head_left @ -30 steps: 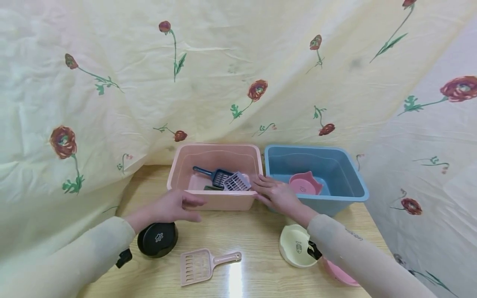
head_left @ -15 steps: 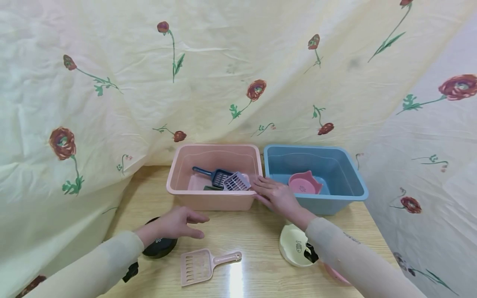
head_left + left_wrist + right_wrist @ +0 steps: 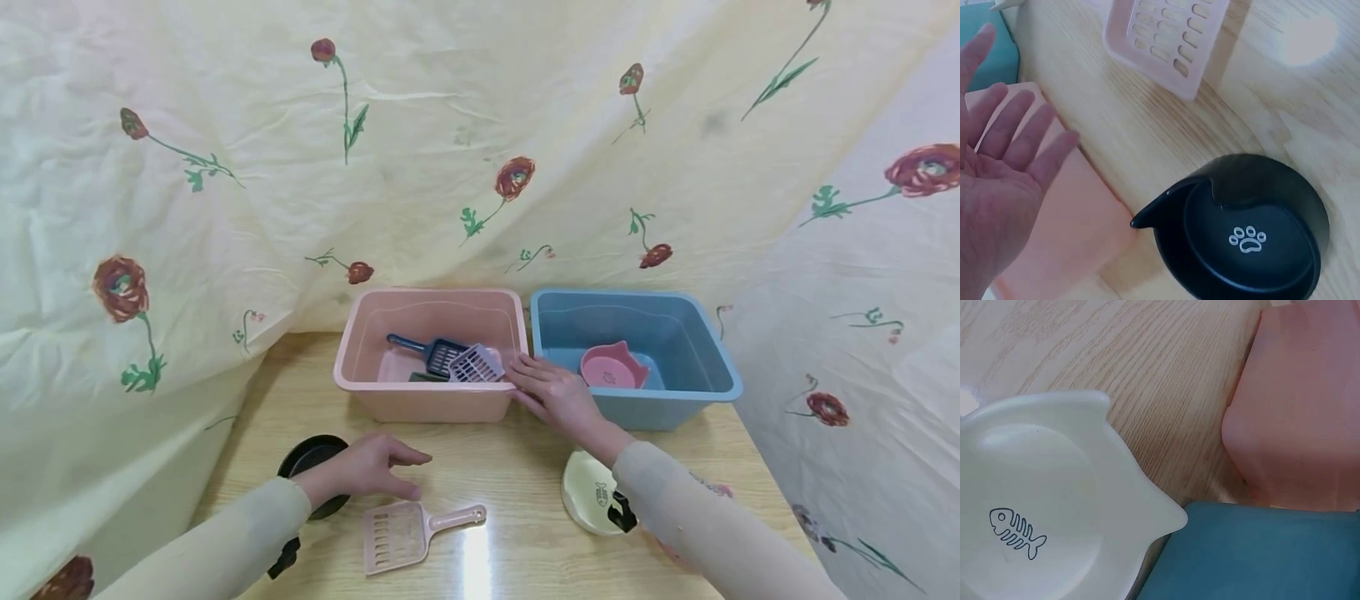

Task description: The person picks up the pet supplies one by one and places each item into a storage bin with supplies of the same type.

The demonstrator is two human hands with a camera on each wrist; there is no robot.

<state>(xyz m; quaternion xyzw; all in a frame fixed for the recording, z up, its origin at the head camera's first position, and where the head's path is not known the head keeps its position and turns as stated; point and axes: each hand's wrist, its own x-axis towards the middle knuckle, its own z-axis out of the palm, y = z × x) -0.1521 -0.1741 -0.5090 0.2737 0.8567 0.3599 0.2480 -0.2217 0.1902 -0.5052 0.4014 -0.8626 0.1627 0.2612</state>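
Note:
My left hand [image 3: 367,468] hovers over the table with its fingers extended, holding nothing. Just in front of it lies a pink litter scoop [image 3: 396,537], handle pointing right. A black pet bowl [image 3: 1250,250] with a paw print sits by the left wrist, partly covered by it in the head view. My right hand [image 3: 555,396] rests with straight fingers at the near right corner of the pink bin [image 3: 435,406]. In that bin lie a navy scoop [image 3: 444,357], a lilac scoop [image 3: 477,365] and a dark green item [image 3: 427,377], mostly hidden.
A blue bin [image 3: 645,408] stands right of the pink one, with a pink cat-eared bowl [image 3: 611,367] inside. A cream fishbone bowl [image 3: 1035,487] sits near the right forearm. Another pink object [image 3: 723,490] is mostly hidden under that sleeve. Flowered cloth [image 3: 420,208] hangs behind.
My left hand has come down and slightly right, from near the pink bin's front toward the pink scoop. The right hand stays at the bin's corner.

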